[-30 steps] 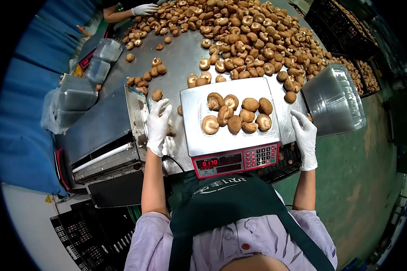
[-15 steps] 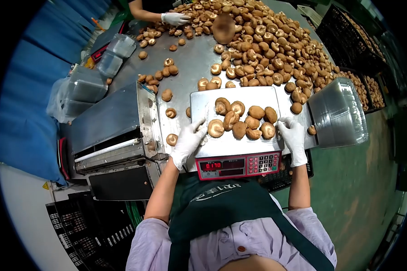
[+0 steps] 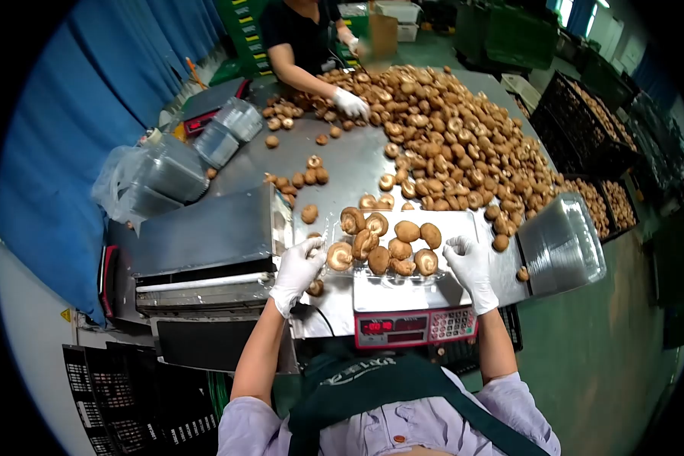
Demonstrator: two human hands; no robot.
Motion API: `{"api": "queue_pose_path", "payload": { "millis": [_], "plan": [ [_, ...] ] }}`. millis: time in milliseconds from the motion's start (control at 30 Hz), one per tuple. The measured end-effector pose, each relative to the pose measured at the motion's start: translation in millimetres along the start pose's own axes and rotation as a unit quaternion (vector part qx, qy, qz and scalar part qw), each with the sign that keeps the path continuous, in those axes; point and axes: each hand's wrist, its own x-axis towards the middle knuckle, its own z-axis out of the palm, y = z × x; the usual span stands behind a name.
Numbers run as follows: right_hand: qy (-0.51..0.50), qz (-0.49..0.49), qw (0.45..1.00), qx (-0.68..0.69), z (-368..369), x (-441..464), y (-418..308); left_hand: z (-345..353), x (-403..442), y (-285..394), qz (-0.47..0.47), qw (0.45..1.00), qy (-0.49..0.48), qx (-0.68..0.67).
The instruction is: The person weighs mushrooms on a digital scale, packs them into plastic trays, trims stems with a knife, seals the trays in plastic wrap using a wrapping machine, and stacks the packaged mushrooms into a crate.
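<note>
A clear plastic tray (image 3: 333, 271) with several brown mushrooms (image 3: 378, 259) is raised over the steel scale (image 3: 387, 298), whose red display panel faces me. My left hand (image 3: 301, 267), in a white glove, pinches the tray's left end. At the right end my right hand (image 3: 470, 266), also gloved, has its fingers closed on the tray's edge. Several loose mushrooms (image 3: 309, 213) lie on the steel table beyond my left hand, and one sits just below that hand.
A big mushroom pile (image 3: 463, 144) covers the table's far side, where a co-worker's gloved hand (image 3: 350, 103) touches it. Stacked clear trays (image 3: 562, 243) stand at right. A flat-topped machine (image 3: 205, 232) is at left, with more trays (image 3: 167, 171) behind. Black crates (image 3: 581, 125) hold mushrooms.
Both hands moved in to the tray's ends, took hold and lifted it off the scale, shifting it left. The display changed from 0.170 to a negative reading. The view tilted up, showing more of the co-worker.
</note>
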Motion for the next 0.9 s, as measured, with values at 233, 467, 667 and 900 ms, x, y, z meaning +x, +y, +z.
{"api": "queue_pose_path", "payload": {
  "millis": [233,467,667,900],
  "plan": [
    [-0.053,-0.125,0.991,-0.005,95,6,-105,-127,-10,-23,-0.001,0.997,0.068,0.021],
    [-0.103,-0.142,0.982,-0.063,242,-12,-216,-271,-16,-103,-0.048,0.991,0.125,0.026],
    [-0.089,-0.200,0.970,-0.109,338,-27,-253,-351,-12,-186,-0.052,0.989,0.120,0.062],
    [-0.101,-0.171,0.967,-0.161,350,-60,-280,-396,-35,-172,-0.107,0.989,0.026,0.095]
  ]
}}
